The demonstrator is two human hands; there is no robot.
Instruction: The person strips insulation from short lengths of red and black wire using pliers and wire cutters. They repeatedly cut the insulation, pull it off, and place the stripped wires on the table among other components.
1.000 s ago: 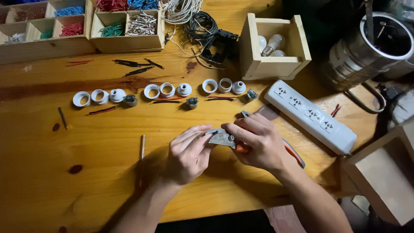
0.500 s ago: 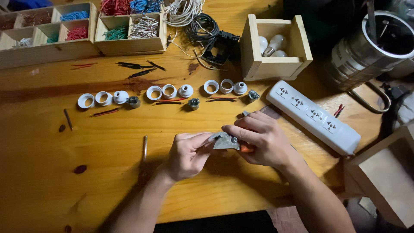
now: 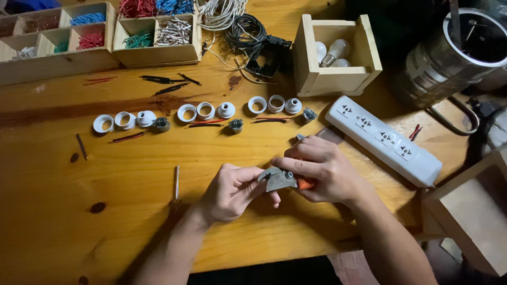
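Note:
My right hand (image 3: 323, 170) grips a hand tool with orange handles (image 3: 305, 183) and a grey metal head (image 3: 278, 179), held just above the wooden table (image 3: 132, 221). My left hand (image 3: 231, 191) is curled beside it, its fingertips pinching the left end of the metal head. Whether a wire sits in the jaws is hidden by the fingers. Beyond the hands lie three groups of white lamp-socket parts (image 3: 205, 111) with short red and black wire pieces and small metal inserts.
A white power strip (image 3: 383, 138) lies at the right. A wooden box with light bulbs (image 3: 332, 79) stands behind it, a metal can (image 3: 454, 53) at far right. Trays of coloured wire pieces (image 3: 58, 58) and coiled cables (image 3: 245, 31) are at the back. A thin metal rod (image 3: 176, 182) lies left of my hands.
My left hand's fingers have curled in closer around the tool's metal head, and both hands with the tool have drifted slightly toward me.

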